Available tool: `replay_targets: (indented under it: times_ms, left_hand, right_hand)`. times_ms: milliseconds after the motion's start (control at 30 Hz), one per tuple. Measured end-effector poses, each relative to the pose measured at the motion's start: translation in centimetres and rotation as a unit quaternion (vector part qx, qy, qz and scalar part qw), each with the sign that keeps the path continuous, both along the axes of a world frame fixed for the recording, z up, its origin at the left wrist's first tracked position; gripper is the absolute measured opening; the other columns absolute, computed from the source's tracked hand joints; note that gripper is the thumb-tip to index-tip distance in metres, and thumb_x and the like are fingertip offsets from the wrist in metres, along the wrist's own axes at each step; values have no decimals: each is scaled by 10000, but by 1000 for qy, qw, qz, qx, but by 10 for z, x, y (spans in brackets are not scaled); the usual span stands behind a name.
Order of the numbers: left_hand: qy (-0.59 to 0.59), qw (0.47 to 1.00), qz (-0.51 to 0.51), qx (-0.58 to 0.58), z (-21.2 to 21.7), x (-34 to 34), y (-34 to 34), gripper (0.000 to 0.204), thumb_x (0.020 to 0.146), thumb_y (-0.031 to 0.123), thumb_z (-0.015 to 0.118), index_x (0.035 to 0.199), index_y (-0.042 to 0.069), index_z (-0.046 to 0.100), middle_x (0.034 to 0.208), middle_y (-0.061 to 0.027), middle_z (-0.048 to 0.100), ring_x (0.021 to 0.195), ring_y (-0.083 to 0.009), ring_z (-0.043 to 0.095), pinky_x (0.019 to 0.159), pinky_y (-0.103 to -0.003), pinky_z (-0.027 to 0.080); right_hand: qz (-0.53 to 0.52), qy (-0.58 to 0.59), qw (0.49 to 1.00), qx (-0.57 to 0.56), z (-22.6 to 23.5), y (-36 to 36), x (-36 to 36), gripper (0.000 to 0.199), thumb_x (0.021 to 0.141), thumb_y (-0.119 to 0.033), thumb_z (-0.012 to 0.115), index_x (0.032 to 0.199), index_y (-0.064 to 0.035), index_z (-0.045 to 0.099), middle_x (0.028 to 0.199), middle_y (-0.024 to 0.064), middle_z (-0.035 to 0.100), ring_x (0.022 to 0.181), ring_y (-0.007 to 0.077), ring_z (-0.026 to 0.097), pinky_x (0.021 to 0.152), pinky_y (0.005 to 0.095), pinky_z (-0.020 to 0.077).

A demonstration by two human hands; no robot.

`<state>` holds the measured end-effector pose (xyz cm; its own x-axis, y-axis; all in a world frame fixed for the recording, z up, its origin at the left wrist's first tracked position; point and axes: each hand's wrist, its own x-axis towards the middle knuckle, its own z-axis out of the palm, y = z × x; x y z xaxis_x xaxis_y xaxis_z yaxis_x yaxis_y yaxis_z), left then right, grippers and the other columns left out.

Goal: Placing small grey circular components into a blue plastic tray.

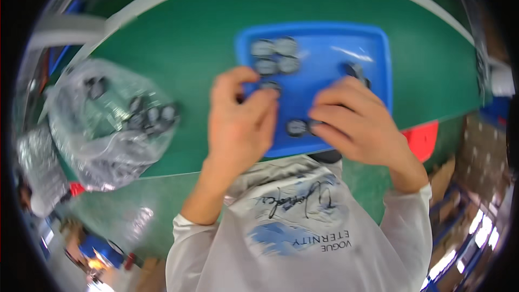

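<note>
A shallow blue tray [385, 48] lies on the green table. In its far left part, several round grey-topped pieces [286, 47] sit close together in a block. Just nearer to me, my left hand [239, 119] pinches another round grey piece [270, 85] between thumb and fingers. My right hand [357, 121] is over the tray's near right part, its fingertips closed on a small dark round piece [313, 126], mostly covered. Directly left of that lies a similar dark round piece [296, 127]. A further dark piece [352, 69] shows beyond my right knuckles, blurred.
On the left, a clear plastic bag [108, 130] holds several dark round pieces. Silvery bubble wrap [40, 159] hangs at the table's left edge. A red bin [423, 139] is by the near edge at right. Cardboard boxes [481, 146] stand beyond the table on the right.
</note>
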<state>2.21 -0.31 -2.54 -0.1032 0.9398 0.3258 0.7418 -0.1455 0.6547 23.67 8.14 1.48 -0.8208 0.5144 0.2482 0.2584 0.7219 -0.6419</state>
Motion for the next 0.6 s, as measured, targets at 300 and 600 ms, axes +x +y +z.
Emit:
replay_targets:
  times_ms: [300,600]
  left_hand:
    - [12,1000,-10,-7,1,15,11,238,694,-21,799,906,79,757,1284,-154,548,928,-255,542,751,-342,482]
    - [-44,998,-15,-36,2,10,16,254,664,-44,803,882,75,750,1273,-134,530,890,-227,548,722,-329,465]
  right_hand:
    - [55,-75,994,48,-21,-7,0,262,688,-116,791,927,-70,694,985,46,589,924,252,549,764,385,472]
    - [-23,-60,994,93,-22,5,-5,316,694,-120,797,991,-64,706,976,71,613,880,260,579,724,392,493]
